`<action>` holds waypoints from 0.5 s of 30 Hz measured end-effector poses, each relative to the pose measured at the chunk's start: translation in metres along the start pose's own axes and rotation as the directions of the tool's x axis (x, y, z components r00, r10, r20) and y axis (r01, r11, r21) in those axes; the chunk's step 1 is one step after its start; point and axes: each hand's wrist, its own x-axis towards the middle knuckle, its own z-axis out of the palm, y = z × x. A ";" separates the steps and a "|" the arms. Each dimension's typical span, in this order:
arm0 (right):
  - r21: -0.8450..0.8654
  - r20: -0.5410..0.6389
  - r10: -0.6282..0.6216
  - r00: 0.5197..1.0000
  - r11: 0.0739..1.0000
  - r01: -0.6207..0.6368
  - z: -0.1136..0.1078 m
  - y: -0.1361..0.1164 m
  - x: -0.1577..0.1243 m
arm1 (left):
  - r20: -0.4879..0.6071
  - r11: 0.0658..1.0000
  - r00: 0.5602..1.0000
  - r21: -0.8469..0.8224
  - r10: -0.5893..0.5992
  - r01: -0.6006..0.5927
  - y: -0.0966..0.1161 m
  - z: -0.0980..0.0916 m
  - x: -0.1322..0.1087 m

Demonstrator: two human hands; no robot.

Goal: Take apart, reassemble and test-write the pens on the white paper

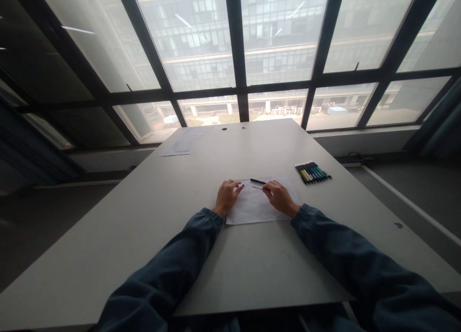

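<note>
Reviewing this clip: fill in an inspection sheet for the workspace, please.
Surface: white table, with a white sheet under the hands.
Job's things: thin dark rod, small piece, black pen-like barrel over the sheet; row of pens to the right.
Clutter: papers at far left; small dark item near the right edge.
Hands: left hand pinches the small piece; right hand pinches the rod.
Cables: dark looped shape near the right-hand wall, too dim to identify.
Surroundings: large windows, curtains either side.

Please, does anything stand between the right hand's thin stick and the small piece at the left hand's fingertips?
Nothing visible: only paper shows between the thin stick and the small piece. The black pen is beyond the stick.
</note>
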 end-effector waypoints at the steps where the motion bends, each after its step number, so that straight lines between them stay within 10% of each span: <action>1: -0.003 0.000 0.002 1.000 1.000 -0.002 0.000 0.000 0.000 | 0.001 1.000 1.000 0.017 -0.016 0.016 0.000 0.000 0.001; 15: -0.007 0.054 -0.005 0.999 1.000 0.006 0.003 -0.003 -0.007 | 0.116 0.990 0.983 0.026 -0.140 0.138 -0.003 0.001 0.012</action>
